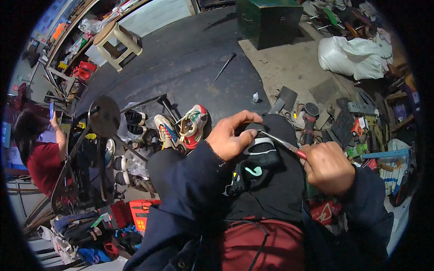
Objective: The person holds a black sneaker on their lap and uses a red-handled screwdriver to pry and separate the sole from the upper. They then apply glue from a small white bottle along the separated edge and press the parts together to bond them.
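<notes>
A black shoe [267,161] with pale trim and a bright green mark lies across my lap. My left hand [234,137] grips its far end, with thumb and fingers pinched there. In my right hand [331,168] is a red-handled tool with a narrow metal blade [281,141]; the fist is closed round the handle and hides most of it. The blade's tip points left and reaches the shoe right by my left thumb. Whether the tip has gone into the material, I cannot tell.
Left of my knees are several shoes, including a colourful sneaker [193,126], and a metal stand with a round plate [104,116]. A person in a red top [45,165] sits at far left. Tools and scraps, including an angle grinder [310,118], lie to the right. A green chest [270,22] stands ahead.
</notes>
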Action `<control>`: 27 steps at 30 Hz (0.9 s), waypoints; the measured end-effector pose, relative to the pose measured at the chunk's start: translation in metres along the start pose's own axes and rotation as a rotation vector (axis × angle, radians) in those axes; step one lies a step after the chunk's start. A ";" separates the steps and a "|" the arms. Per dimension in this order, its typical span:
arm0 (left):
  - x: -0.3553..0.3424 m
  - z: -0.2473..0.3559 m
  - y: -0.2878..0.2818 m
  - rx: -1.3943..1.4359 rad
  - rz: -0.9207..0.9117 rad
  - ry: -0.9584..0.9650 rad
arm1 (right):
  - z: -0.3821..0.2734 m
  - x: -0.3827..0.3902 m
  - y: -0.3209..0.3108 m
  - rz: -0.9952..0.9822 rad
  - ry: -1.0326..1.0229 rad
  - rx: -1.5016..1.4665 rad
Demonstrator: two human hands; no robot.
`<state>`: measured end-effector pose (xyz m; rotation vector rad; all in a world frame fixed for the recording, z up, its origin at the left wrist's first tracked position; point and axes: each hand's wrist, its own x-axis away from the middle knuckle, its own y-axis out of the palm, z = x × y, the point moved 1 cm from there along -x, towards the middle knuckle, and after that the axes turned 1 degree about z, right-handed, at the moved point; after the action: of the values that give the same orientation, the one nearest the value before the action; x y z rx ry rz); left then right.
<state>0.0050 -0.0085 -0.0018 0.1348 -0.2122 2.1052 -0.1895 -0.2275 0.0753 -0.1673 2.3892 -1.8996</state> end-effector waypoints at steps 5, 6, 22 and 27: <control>-0.007 0.012 -0.010 -0.217 -0.071 0.056 | -0.010 -0.006 -0.006 -0.010 -0.044 -0.034; -0.011 0.010 -0.009 -0.189 -0.059 0.007 | -0.011 -0.009 -0.007 0.004 -0.044 -0.020; -0.015 -0.019 -0.008 0.051 0.056 0.059 | 0.005 -0.050 -0.020 -0.442 0.142 -0.154; -0.015 -0.025 -0.008 0.085 0.029 0.091 | -0.009 -0.049 -0.028 -0.344 0.004 0.050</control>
<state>0.0197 -0.0120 -0.0288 0.0864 -0.0702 2.1449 -0.1417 -0.2180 0.1043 -0.6074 2.4405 -2.0917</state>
